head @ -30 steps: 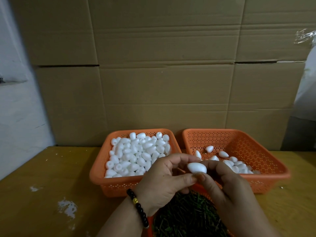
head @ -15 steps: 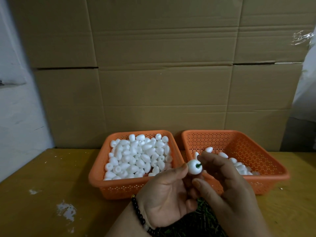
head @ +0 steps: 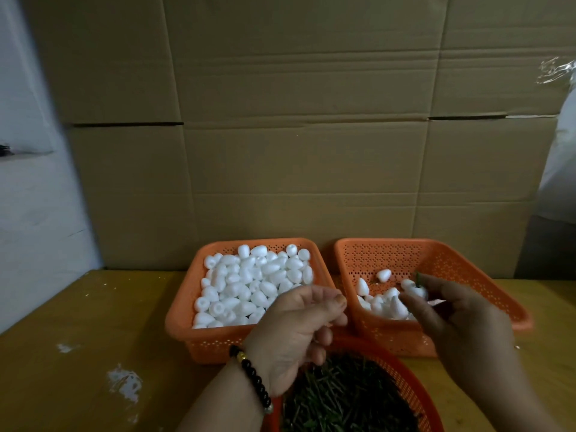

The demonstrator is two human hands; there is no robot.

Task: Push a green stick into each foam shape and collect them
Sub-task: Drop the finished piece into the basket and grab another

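fingertips of the right hand pinch a foam shape with a green stick over the right basket. the left hand hangs loosely curled, holding nothing, between the left basket and the stick basket.

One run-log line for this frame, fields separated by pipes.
step: deposit | right hand holds stuck foam shape over right basket | left hand empty | left basket full | sticks near
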